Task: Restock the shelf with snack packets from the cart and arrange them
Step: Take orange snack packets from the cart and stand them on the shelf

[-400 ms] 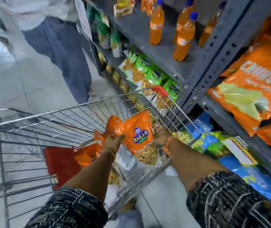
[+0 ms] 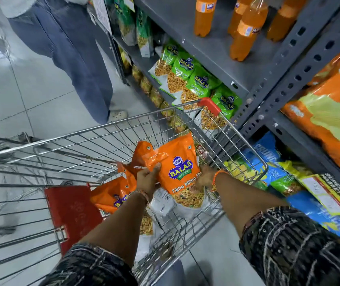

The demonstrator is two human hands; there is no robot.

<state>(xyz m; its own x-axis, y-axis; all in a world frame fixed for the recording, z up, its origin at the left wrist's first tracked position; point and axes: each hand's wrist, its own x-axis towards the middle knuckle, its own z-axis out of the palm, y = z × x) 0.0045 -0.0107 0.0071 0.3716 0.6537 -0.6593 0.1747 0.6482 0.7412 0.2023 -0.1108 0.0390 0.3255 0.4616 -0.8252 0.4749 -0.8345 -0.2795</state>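
An orange Balaji snack packet (image 2: 178, 165) stands tilted inside the wire cart (image 2: 107, 129). My left hand (image 2: 147, 178) grips its left edge, thumb on the front. My right hand (image 2: 203, 178) holds its lower right side. More orange packets (image 2: 111, 195) lie lower in the cart, partly hidden under my left forearm. The grey metal shelf (image 2: 222, 67) stands to the right, with green Balaji packets (image 2: 198, 79) in a row on a lower level.
Orange soda bottles (image 2: 245, 32) stand on the upper shelf. Large orange bags (image 2: 330, 104) and blue bags (image 2: 268, 159) fill the near right shelves. A person in wide blue trousers (image 2: 76, 50) stands beyond the cart. A red seat flap (image 2: 72, 211) sits in the cart.
Both hands have raised the orange packet slightly in the cart and turned its front more squarely toward me. The view has shifted a little closer.
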